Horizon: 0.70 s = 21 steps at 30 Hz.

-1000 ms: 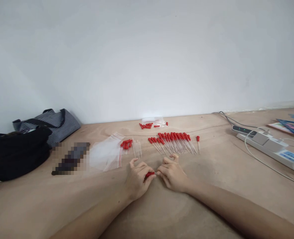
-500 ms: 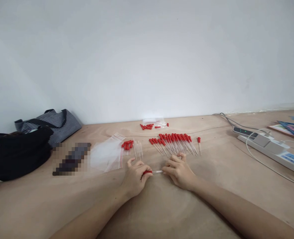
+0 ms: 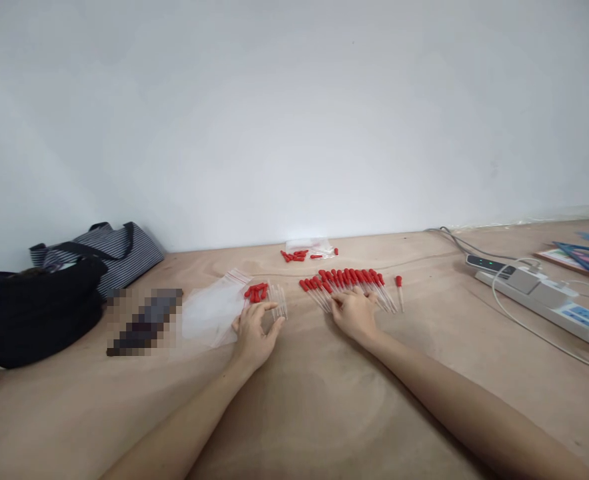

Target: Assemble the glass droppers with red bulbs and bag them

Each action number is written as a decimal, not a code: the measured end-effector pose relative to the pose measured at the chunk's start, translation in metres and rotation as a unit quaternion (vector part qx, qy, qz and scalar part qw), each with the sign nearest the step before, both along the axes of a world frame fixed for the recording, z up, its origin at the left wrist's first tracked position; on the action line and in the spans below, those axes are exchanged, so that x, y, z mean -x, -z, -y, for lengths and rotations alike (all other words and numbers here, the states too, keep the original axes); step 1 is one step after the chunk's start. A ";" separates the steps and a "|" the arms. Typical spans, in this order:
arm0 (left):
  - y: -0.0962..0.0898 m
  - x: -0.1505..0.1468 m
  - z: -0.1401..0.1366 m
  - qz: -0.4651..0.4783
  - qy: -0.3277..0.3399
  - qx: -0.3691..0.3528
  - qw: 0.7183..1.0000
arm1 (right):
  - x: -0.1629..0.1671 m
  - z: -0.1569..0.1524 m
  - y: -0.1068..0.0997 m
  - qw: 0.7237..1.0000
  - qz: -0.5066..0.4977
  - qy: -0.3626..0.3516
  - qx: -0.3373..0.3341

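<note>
Red-bulbed droppers (image 3: 359, 275) lie in a slanted, fanned row on the wooden table (image 3: 294, 407), ahead of the person and slightly to the right, bulbs toward the wall (image 3: 294, 133) and thin tips toward the person. One lone dropper (image 3: 399, 282) lies just beyond the right end of the row, apart from the rest.

Right hand (image 3: 355, 315): over the lower ends of the row, fingers bent and bunched. Whether a dropper is pinched beneath them cannot be told — the hand's own back hides its fingertips.

Left hand (image 3: 253, 333): thumb and forefinger well parted, nothing seen between them in its grasp. It stands at the near ends of the bare clear tubes (image 3: 278, 295), close to the loose red bulbs (image 3: 257, 292); contact with either cannot be confirmed. Flat clear bags (image 3: 209, 313) lie to its left, and further red bulbs (image 3: 294, 256) lie near the wall.

Assessment: the step in hand appears to be a changeover, the right hand setting or straightening a dropper in the row, the left at the loose parts. The next move calls for a light fingertip pinch on one bulb or one tube — singly, without scattering its neighbours — and a clean right-hand release that leaves the row undisturbed.
</note>
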<state>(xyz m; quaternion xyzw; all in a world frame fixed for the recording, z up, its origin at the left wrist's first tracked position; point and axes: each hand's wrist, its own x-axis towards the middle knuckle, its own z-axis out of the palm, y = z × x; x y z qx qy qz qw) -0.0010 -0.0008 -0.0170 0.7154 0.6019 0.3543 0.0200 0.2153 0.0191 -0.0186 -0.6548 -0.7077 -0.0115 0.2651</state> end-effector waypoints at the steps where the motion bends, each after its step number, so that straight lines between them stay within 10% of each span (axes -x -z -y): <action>1: 0.000 0.000 -0.001 -0.004 -0.001 0.006 1.000 | 0.004 -0.004 -0.001 1.000 0.005 0.018 0.014; 12: -0.001 0.001 -0.001 -0.027 -0.017 0.013 0.999 | 0.009 -0.015 -0.001 0.998 0.010 0.055 0.008; 21: -0.026 0.026 -0.063 -0.152 -0.136 0.038 0.978 | 0.066 -0.015 -0.015 0.998 -0.025 -0.021 0.062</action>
